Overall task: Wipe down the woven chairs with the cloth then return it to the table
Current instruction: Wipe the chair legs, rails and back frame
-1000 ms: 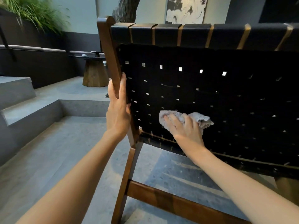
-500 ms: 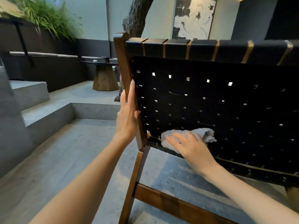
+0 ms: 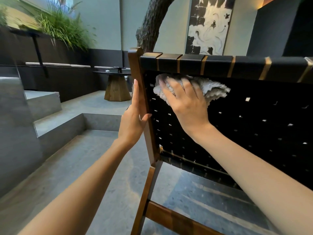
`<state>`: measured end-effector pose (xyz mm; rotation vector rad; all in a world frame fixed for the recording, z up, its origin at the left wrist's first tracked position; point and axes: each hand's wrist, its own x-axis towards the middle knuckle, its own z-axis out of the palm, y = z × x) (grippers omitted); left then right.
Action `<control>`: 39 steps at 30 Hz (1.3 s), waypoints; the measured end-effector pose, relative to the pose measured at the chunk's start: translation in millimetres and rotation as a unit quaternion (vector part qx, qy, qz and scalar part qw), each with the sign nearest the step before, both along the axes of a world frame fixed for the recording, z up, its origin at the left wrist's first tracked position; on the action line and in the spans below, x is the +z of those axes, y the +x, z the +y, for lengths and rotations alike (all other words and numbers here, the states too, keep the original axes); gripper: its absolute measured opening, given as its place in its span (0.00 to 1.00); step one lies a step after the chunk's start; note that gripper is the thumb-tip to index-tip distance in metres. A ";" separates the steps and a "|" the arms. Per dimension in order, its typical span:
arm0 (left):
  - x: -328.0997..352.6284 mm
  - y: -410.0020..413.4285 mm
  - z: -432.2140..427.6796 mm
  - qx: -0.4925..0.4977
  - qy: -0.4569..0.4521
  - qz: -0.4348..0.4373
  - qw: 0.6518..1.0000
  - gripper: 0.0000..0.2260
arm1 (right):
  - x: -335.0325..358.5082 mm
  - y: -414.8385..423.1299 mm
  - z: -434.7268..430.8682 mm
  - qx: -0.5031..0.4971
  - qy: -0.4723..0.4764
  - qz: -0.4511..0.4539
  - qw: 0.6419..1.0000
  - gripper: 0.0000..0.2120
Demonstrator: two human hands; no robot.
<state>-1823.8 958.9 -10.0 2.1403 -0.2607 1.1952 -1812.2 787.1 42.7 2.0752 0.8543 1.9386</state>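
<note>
At frame centre, the right hand [image 3: 185,102], fingers spread, presses a grey cloth [image 3: 210,89] against the black woven chair back [image 3: 254,126]; the left hand [image 3: 133,119], fingers straight together, rests flat on its wooden post [image 3: 135,65].

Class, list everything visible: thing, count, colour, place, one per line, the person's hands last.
black woven chair with brown wooden frame: one, black and brown, centre to right
fluffy grey cloth: one, grey, chair's upper-left webbing
round dark table on wooden pedestal: one, dark and brown, background, left of chair
stone steps: several, grey, left
grassy plants: clump, green, upper left
tree trunk: one, dark, behind chair
abstract painting: one, black and white, back wall
left hand: one, flat against chair's left post
right hand: one, pressing the cloth on the webbing
</note>
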 end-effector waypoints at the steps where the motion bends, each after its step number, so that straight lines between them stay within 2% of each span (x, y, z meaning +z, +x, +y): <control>1: -1.8 1.7 0.5 0.003 -0.004 -0.005 1.000 0.49 | -2.0 4.1 3.7 0.001 0.003 0.009 1.000 0.21; 5: -7.9 8.2 2.5 0.004 -0.010 -0.026 1.000 0.49 | -27.8 20.5 9.1 0.015 -0.015 0.028 0.999 0.19; 9: -9.0 7.2 3.1 0.009 -0.011 -0.028 1.000 0.49 | -96.2 29.9 -4.0 -0.004 -0.058 0.146 0.988 0.19; 12: -11.0 8.5 0.3 0.015 -0.006 -0.028 0.999 0.49 | -143.8 35.8 -15.5 -0.093 -0.133 0.247 0.955 0.22; 14: -12.3 9.7 0.9 0.015 -0.009 -0.034 0.999 0.48 | -162.4 30.6 -15.4 -0.184 -0.133 0.311 0.923 0.27; 15: -13.2 10.9 1.4 0.010 -0.011 -0.036 0.999 0.48 | -168.3 29.2 -13.8 -0.197 -0.127 0.339 0.911 0.26; 16: -14.0 12.7 1.8 0.006 -0.012 -0.039 0.999 0.47 | -172.2 28.6 -12.0 -0.185 -0.124 0.381 0.897 0.24; 20: -16.9 14.1 -0.4 0.003 -0.027 -0.050 0.998 0.45 | -175.5 39.8 -5.8 -0.131 -0.099 0.504 0.848 0.30; 22: -14.5 11.1 -2.2 -0.001 -0.035 -0.038 0.999 0.45 | -159.8 30.7 -8.8 -0.052 -0.033 0.535 0.843 0.27; 24: -12.7 9.3 -0.4 -0.024 -0.031 -0.007 0.999 0.44 | -141.4 13.0 -11.2 0.055 0.051 0.464 0.883 0.27; 26: -8.6 5.0 6.8 -0.043 -0.009 0.026 0.999 0.42 | -115.8 -4.1 -11.1 0.143 0.083 0.344 0.924 0.30; 28: -3.0 -0.8 16.9 -0.061 0.024 0.054 0.996 0.39 | -81.5 -8.8 -1.9 0.213 0.154 0.238 0.935 0.28; 32: 9.4 -14.1 29.4 -0.093 0.070 0.120 0.986 0.47 | -26.1 -8.5 36.0 0.263 0.258 0.138 0.919 0.25; 36: 19.5 -20.6 33.6 -0.109 0.078 0.143 0.981 0.48 | -14.0 -3.9 82.5 0.283 0.345 0.161 0.880 0.23; 39: 21.4 -23.2 35.9 -0.116 0.079 0.163 0.977 0.49 | -21.6 3.5 101.3 0.296 0.344 0.190 0.870 0.19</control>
